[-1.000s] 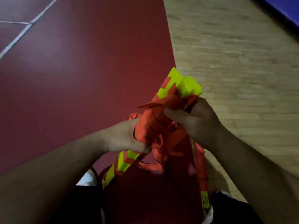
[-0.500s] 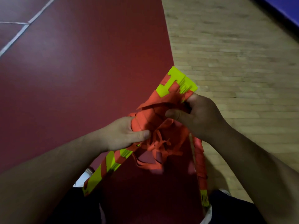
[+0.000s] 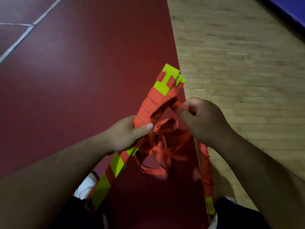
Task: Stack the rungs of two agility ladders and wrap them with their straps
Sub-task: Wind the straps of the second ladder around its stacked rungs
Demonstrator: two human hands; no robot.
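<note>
Strap end seemingly inside fist

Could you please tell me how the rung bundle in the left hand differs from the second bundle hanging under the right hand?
The left bundle tilts up and away, gripped mid-length by the left hand; the right bundle hangs nearly straight down below the right hand. The left bundle shows broad yellow faces between spaced orange wraps and has loose strap loops trailing; the right bundle is wrapped almost fully, yellow showing only at its lower end. Both are yellow rungs bound in orange strap.
</note>
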